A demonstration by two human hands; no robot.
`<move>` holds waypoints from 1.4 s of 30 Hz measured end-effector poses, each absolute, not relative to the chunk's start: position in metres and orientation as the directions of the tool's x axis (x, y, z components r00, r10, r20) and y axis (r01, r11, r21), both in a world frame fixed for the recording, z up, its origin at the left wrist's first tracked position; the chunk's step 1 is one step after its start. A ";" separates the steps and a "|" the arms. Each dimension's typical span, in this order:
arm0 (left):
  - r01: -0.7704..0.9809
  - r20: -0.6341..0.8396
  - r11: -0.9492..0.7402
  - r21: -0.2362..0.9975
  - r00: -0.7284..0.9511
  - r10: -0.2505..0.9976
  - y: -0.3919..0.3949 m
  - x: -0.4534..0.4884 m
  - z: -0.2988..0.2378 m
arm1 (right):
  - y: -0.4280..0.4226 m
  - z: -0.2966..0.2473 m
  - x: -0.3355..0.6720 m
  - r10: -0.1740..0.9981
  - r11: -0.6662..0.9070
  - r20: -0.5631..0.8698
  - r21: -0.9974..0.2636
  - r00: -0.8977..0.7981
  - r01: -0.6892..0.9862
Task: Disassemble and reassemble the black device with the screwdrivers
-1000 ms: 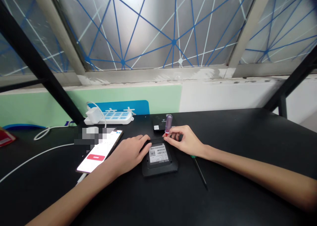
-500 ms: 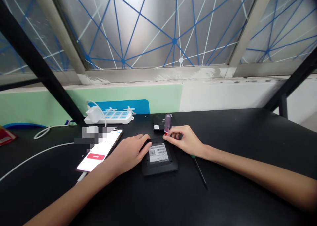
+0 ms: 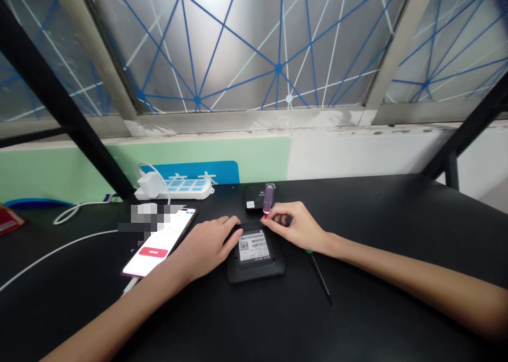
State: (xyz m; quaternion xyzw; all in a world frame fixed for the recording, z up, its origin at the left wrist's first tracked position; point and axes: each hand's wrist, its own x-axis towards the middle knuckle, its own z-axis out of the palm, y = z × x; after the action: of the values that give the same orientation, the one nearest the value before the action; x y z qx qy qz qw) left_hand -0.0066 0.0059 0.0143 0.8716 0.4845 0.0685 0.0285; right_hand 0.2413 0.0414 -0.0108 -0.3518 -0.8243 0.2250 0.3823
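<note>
A black handheld device lies on the table with its labelled side up. My left hand rests at its left edge, fingers stretched out and thumb touching the side. My right hand pinches a screwdriver with a clear purple handle and red collar, low down by the collar. The screwdriver stands nearly upright over the device's far right corner; its tip is hidden by my fingers. A second screwdriver with a dark shaft lies beneath my right wrist, its green handle mostly covered.
Behind the device sits a black box with a white label. A phone with a lit screen lies at left, a white cable plugged in. A white power strip with a charger stands along the wall. Black frame bars rise at both sides.
Almost nothing differs. Both hands keep their places and the screwdriver stays over the same corner; the whole view has shifted very slightly.
</note>
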 end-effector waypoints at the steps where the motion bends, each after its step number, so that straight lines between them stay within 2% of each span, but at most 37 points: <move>1: 0.839 0.095 -0.531 0.118 0.522 0.847 0.006 -0.007 0.014 | 0.041 -0.011 0.241 0.752 0.652 0.475 -0.641 -0.457 0.406; 15: 0.844 0.086 -0.524 0.116 0.517 0.852 0.006 -0.006 0.014 | 0.042 -0.012 0.241 0.772 0.627 0.470 -0.673 -0.429 0.392; 27: 0.843 0.079 -0.529 0.101 0.523 0.848 0.006 -0.006 0.015 | 0.038 -0.007 0.239 0.746 0.661 0.490 -0.627 -0.451 0.413; 42: 0.845 0.078 -0.525 0.102 0.520 0.851 0.007 -0.005 0.014 | 0.039 -0.010 0.240 0.759 0.645 0.483 -0.646 -0.437 0.407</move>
State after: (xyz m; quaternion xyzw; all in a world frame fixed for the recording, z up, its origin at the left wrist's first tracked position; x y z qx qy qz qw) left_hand -0.0050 0.0069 0.0141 0.8713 0.4865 0.0590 0.0255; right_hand 0.2398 0.0385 -0.0101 -0.3568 -0.8174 0.2238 0.3930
